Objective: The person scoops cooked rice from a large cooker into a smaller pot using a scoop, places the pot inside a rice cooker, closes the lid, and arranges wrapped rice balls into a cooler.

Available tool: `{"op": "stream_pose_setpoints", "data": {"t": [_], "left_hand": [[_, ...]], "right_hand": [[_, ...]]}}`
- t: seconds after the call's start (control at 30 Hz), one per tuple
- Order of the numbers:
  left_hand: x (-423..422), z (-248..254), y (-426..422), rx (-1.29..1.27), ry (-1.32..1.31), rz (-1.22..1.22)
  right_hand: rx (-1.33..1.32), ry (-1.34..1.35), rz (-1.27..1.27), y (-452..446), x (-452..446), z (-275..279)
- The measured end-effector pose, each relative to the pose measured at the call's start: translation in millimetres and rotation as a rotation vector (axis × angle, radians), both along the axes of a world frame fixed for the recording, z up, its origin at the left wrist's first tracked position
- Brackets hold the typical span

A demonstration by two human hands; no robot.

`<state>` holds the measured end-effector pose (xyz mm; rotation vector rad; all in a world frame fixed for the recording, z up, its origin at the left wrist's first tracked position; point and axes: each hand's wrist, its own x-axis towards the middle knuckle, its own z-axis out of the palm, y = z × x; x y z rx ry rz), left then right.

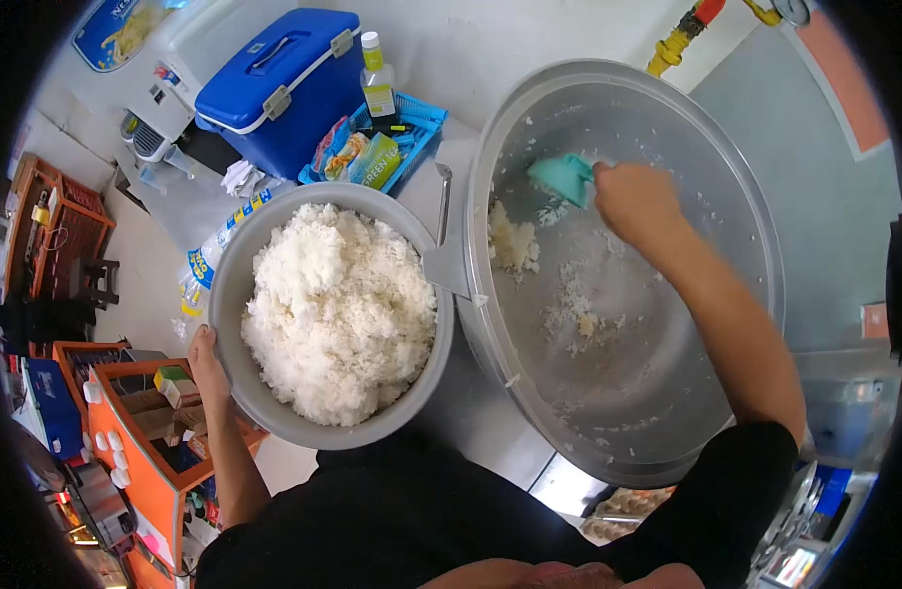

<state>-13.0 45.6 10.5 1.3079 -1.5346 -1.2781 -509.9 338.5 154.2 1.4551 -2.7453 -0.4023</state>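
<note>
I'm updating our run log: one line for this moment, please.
left hand: holding grey bowl; right hand: holding teal scoop inside metal pot; bowl: heaped white rice

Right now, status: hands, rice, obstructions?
Left hand gripping round grey bowl heaped with white rice. Right hand holding teal scoop inside large silver metal pot. Pot's rim between scoop and bowl.

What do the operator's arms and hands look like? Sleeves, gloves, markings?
Black top with short sleeves; no print visible on them. Forearms bare. Left hand and right hand ungloved. No watch, bracelet or cable visible on either arm; finer marks can't be made out.
</note>
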Motion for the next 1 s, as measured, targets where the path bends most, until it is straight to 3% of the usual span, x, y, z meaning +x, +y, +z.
{"op": "stream_pose_setpoints", "data": {"t": [0.17, 0.27, 0.37, 0.47, 0.57, 0.67, 0.83, 0.93, 1.0], "left_hand": [[1.3, -7.3, -0.9, -0.061, -0.072, 0.057], [13.7, -14.8, -8.9, -0.024, -0.039, -0.01], [19.7, -22.3, -14.6, 0.017, -0.019, -0.005], [12.0, -18.3, -11.1, 0.015, -0.038, 0.098], [23.4, -23.7, -18.1, 0.039, -0.033, 0.02], [16.0, -15.8, -9.3, -0.035, -0.104, 0.034], [14.4, -14.0, -9.0, 0.002, -0.07, 0.02], [5.5, -5.1, -5.2, -0.016, -0.092, 0.048], [7.9, -8.4, -5.8, 0.017, -0.075, 0.022]], "right_hand": [[0.072, -0.187, 0.32, 28.1, 60.6, 0.5], [0.263, -0.3, 0.351, 51.2, 77.8, 21.8], [0.204, -0.323, 0.257, 59.5, 69.1, 49.6], [0.175, -0.085, 0.051, 54.2, 41.8, 48.9], [0.147, 0.116, -0.069, 52.3, -5.4, 15.4], [0.133, 0.21, -0.023, 42.4, -15.0, 1.2], [0.257, -0.211, 0.28, 50.5, 47.3, 16.3], [0.456, -0.285, 0.313, 56.0, 78.7, 37.4], [0.374, -0.161, 0.174, 68.2, 68.8, 49.0]]}}
